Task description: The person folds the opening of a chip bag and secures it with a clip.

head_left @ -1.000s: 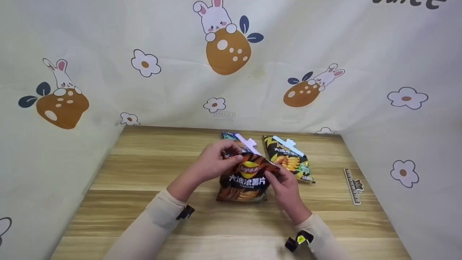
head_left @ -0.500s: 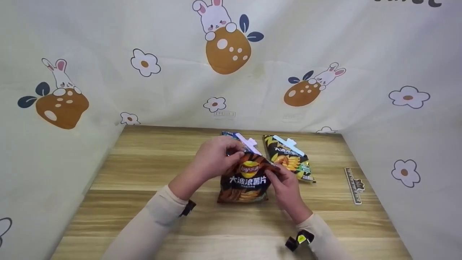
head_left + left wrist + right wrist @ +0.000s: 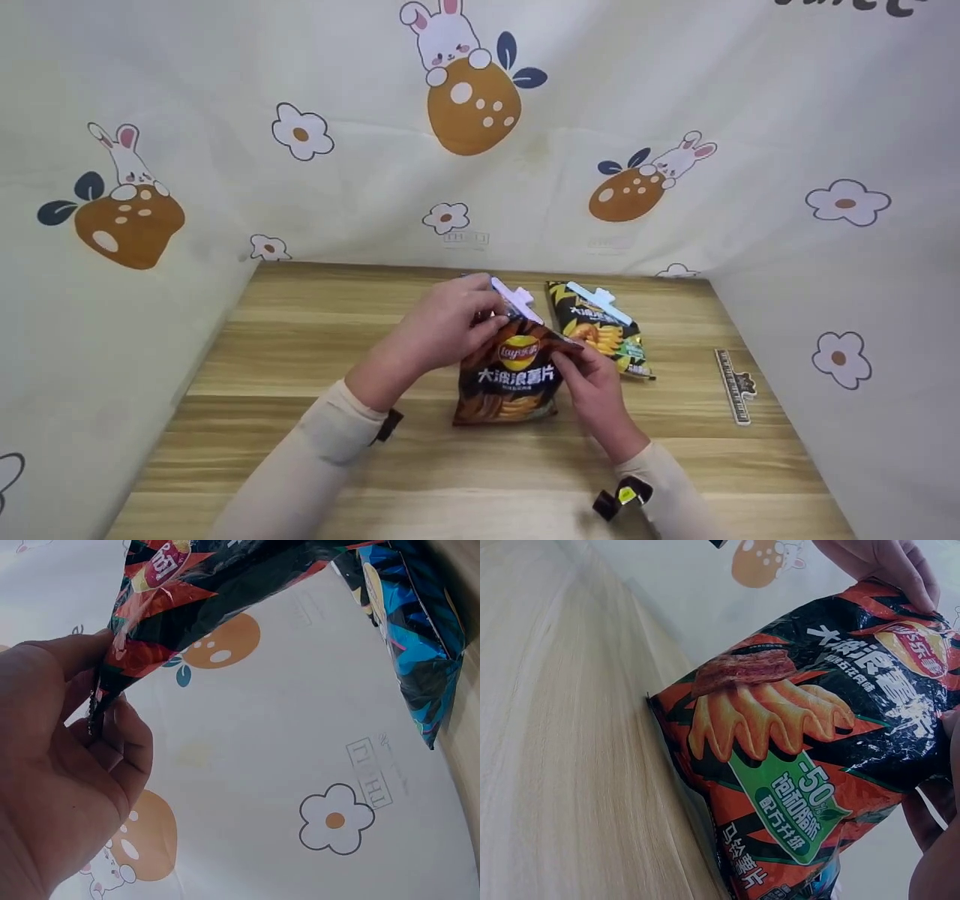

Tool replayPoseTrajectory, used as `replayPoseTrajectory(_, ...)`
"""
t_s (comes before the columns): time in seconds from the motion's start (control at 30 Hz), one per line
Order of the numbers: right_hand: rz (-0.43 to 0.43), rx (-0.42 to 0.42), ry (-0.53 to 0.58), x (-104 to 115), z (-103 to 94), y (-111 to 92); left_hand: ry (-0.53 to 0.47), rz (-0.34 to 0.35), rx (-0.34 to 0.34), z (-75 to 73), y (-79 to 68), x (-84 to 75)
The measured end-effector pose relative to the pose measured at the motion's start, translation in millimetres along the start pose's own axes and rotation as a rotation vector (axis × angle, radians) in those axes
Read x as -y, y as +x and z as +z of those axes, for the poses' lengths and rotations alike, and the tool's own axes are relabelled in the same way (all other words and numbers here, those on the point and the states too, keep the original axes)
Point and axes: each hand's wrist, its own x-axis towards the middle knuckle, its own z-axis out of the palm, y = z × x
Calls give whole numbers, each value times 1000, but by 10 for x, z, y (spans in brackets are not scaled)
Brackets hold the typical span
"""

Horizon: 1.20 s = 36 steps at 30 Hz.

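Observation:
A black and orange-red chip bag (image 3: 510,386) with a yellow and red logo stands upright over the table between both hands. My left hand (image 3: 448,322) pinches its top left corner between thumb and fingers; in the left wrist view that hand (image 3: 67,742) shows the bag's edge (image 3: 161,630) caught at the fingertips. On the other side, my right hand (image 3: 596,394) grips the upper right edge, thumb on the front. The right wrist view shows the front of the bag (image 3: 780,735), printed with ridged chips, its bottom edge close to the table.
Behind lies a blue chip bag (image 3: 424,637) with a lilac clip (image 3: 517,298), partly hidden by the held bag. To its right is a black and yellow chip bag (image 3: 600,337) with a light blue clip (image 3: 600,302). A ruler-patterned clip (image 3: 733,386) lies at the table's right.
The left hand has turned slightly and shifted a little right at the bag's top corner. The bag's bottom edge has come slightly nearer. The right hand stays almost in place.

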Motion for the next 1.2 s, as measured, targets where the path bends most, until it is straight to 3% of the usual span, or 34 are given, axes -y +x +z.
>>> replayPoseTrajectory(0.17, -21, 12, -20, 7, -12, 3, 30, 10, 43, -2, 24, -21)
replayPoseTrajectory(0.5, -49, 39, -13, 7, -19, -1, 73, -40, 199, 79, 109, -65)
replayPoseTrajectory(0.9, 27, 28, 13, 57, -46, -13, 47, -43, 205, 109, 168, -71)
replayPoseTrajectory(1.2, -70, -67, 3, 101, -116, 15, 18, -68, 219, 87, 181, -87)
